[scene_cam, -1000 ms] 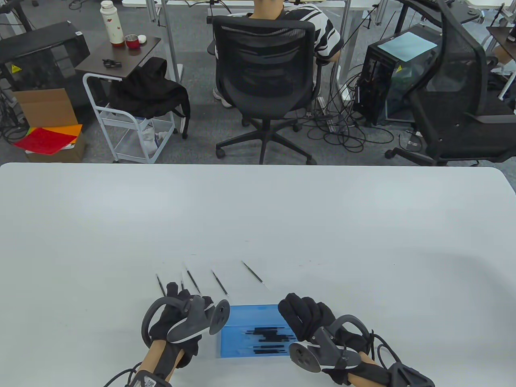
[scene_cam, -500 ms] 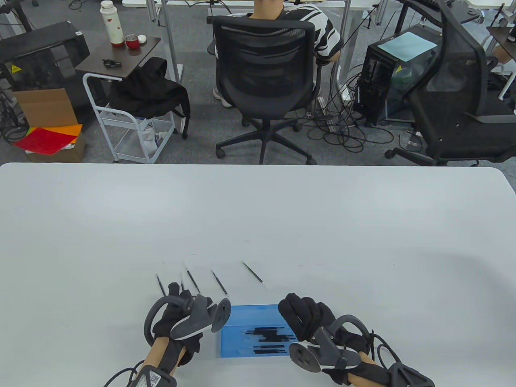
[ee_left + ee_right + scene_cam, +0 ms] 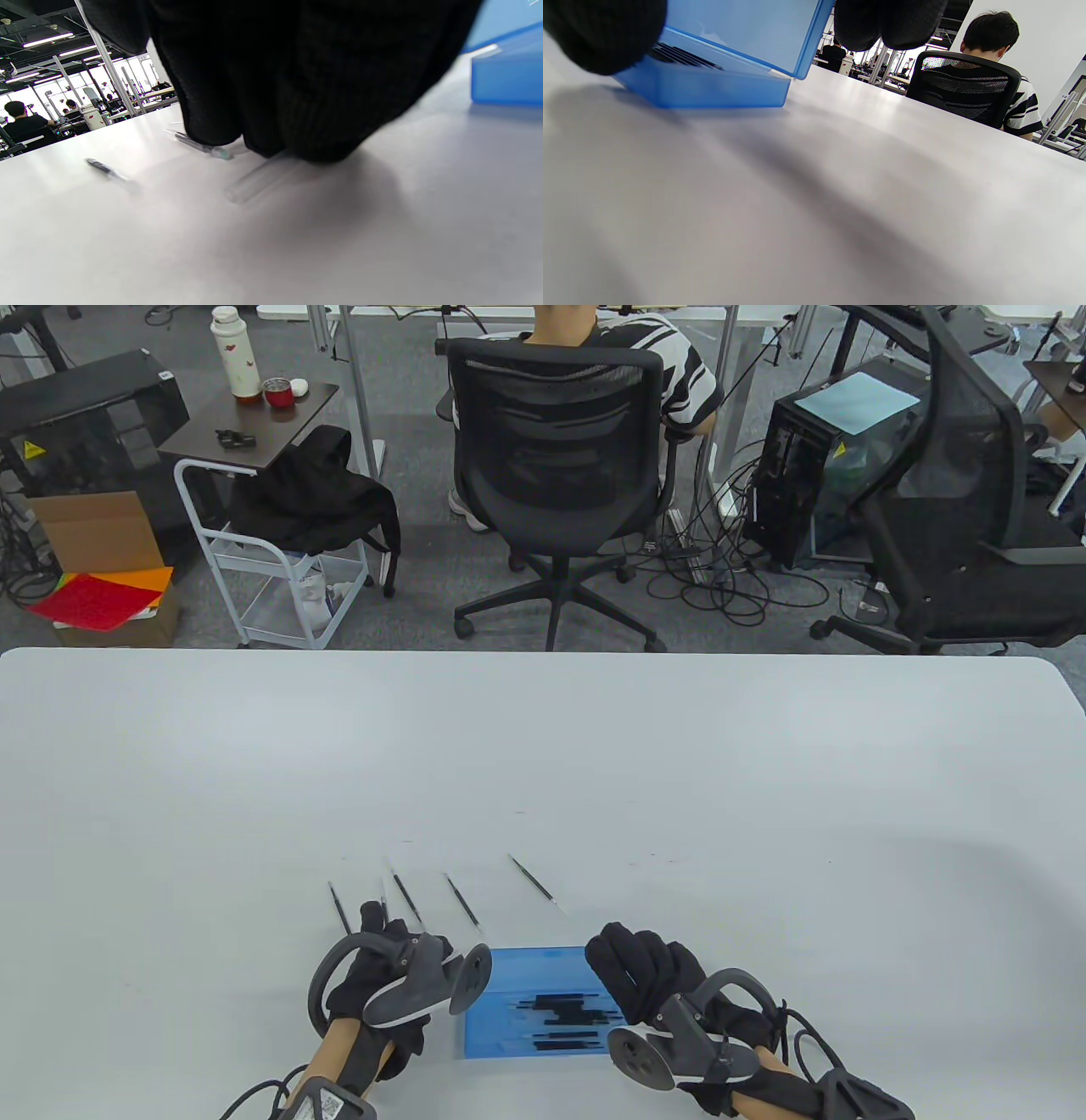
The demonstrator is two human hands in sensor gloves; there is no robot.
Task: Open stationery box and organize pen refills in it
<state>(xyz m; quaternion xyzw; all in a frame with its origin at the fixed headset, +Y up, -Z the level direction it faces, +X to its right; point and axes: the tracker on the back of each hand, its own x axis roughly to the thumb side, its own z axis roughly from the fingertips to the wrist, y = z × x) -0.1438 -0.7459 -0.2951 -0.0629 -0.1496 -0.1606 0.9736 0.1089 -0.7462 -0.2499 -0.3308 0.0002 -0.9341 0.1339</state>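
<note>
The blue stationery box (image 3: 509, 1014) lies open near the table's front edge, with several dark pen refills (image 3: 564, 1008) inside. My right hand (image 3: 624, 963) grips the raised lid (image 3: 746, 34) at the box's right end, thumb on one side and fingers over its top edge. Several loose refills (image 3: 463, 901) lie in a row just beyond the box. Left of the box, my left hand (image 3: 377, 920) has its bunched fingertips (image 3: 271, 140) down on the table, pinching one clear refill (image 3: 254, 182). Two more refills (image 3: 199, 146) lie beside it.
The white table (image 3: 679, 780) stretches far beyond the hands. Behind its far edge a person sits in a black mesh chair (image 3: 556, 458). A white cart (image 3: 254, 585) and a computer tower (image 3: 814, 475) stand on the floor.
My left hand has crept slightly right and forward over the loose refills. The right hand and the box have not moved.
</note>
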